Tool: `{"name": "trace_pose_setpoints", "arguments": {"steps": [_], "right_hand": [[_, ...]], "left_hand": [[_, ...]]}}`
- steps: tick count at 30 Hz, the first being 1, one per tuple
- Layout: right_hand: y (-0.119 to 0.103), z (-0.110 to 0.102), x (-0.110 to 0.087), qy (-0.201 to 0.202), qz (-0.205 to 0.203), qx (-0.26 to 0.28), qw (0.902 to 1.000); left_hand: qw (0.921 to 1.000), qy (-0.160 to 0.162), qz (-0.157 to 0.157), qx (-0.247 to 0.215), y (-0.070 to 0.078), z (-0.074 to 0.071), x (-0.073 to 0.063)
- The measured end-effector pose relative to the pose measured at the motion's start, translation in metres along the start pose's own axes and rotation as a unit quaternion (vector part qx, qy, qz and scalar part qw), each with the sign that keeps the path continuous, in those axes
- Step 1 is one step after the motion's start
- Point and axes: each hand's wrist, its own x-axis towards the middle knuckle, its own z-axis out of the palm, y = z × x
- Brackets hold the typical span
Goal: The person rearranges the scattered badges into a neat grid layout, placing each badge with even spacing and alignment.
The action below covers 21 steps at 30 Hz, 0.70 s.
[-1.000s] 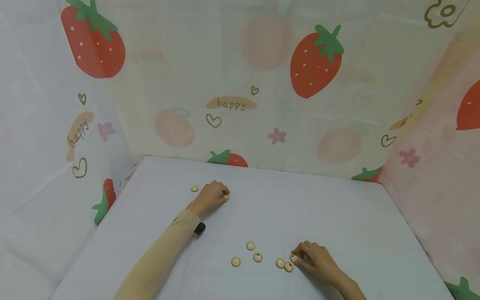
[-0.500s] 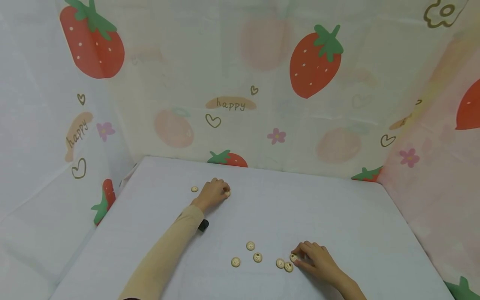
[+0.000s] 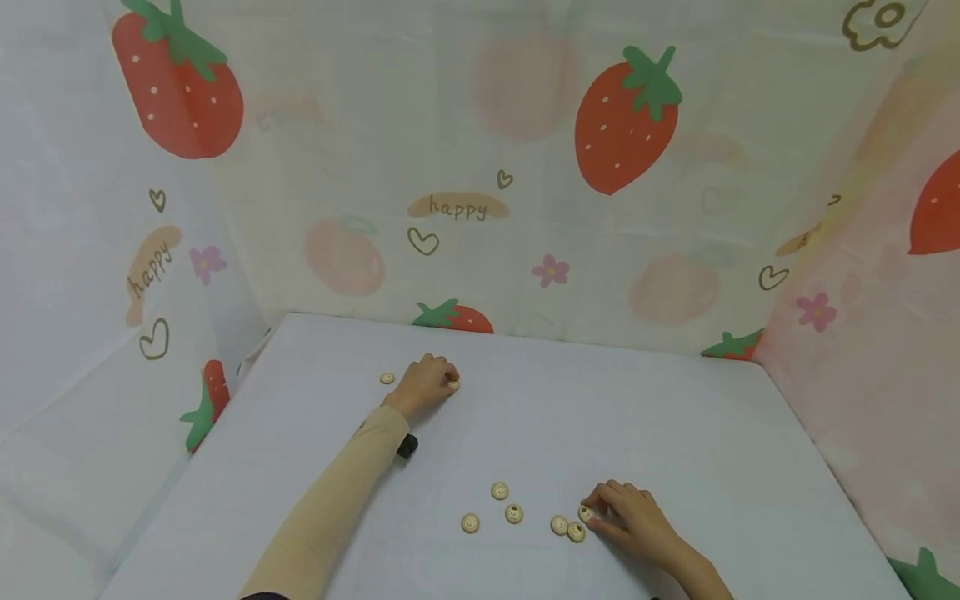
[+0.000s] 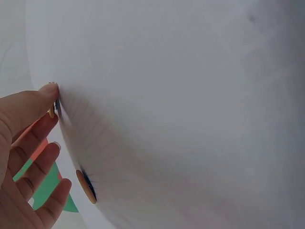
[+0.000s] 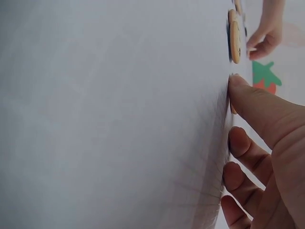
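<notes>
Toward the back left of the table, my left hand [image 3: 423, 385] pinches a small round wooden disc [image 3: 454, 385] between thumb and fingers. The left wrist view shows that disc [image 4: 52, 110] edge-on at the thumb tip, with the other fingers spread. Another disc [image 3: 387, 378] lies just left of this hand. At front right, my right hand [image 3: 636, 521] holds a disc [image 3: 586, 514] with dark marks by thumb and index finger. Two similar discs lie close beside it, a pale one [image 3: 559, 525] and one with a dark spot [image 3: 576, 532].
Three more discs lie left of the right hand: one farther back [image 3: 499, 491], one dark-spotted [image 3: 513, 514] and one leftmost [image 3: 470, 523]. A white cloth covers the table [image 3: 645, 417]. Strawberry-printed curtains [image 3: 525, 208] enclose the back and sides.
My left hand has slid its disc slightly toward the back of the table, and the left forearm has shifted a little right. The right hand stays in place.
</notes>
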Motion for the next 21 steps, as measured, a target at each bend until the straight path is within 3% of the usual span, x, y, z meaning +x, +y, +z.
{"name": "trace_pose_setpoints", "arguments": {"steps": [15,21], "right_hand": [[0.0006,-0.0011,0.0009,-0.006,0.001,0.001,1.0],[-0.0006,-0.0006,0.0001,-0.005,-0.004,0.006,1.0]], "left_hand": [[0.9995,-0.002,0.01,0.031,0.0005,-0.0004,-0.0017],[0.9996,0.009,0.019,0.021,0.0053,-0.0018,-0.0049]]}}
